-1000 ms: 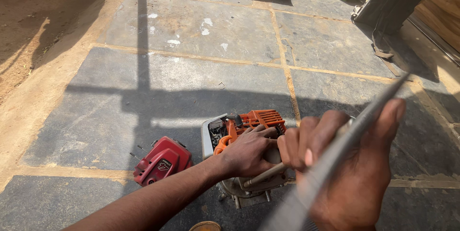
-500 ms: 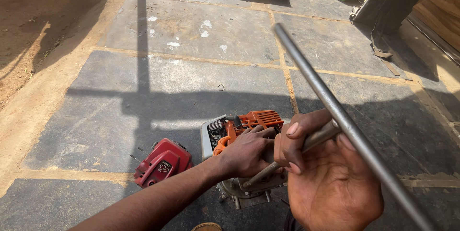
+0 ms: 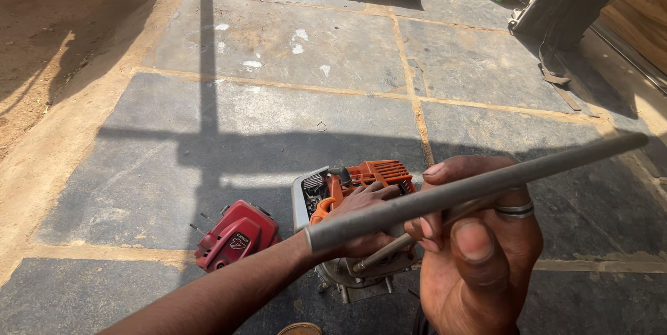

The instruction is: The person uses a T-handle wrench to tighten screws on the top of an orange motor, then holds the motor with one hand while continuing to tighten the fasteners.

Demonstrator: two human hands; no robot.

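- Right hand (image 3: pixel 479 258) closed around a long grey metal tube (image 3: pixel 479 186), held near its middle, both ends overhanging the grip.
- Left hand (image 3: pixel 365 213) rests flat on the orange-and-grey small engine (image 3: pixel 361 189), below the tube's near end; a thinner rod (image 3: pixel 389 252) runs beneath it.
- Red engine cover (image 3: pixel 236 234) lies left, apart.
- Risk: the unsupported tube could swing and strike the left knuckles or engine.

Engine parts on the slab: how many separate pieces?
2. The orange-and-grey engine unit sits under the left hand; the red cover lies on the paving to its left, apart from it. Smaller parts may be hidden behind the hands.
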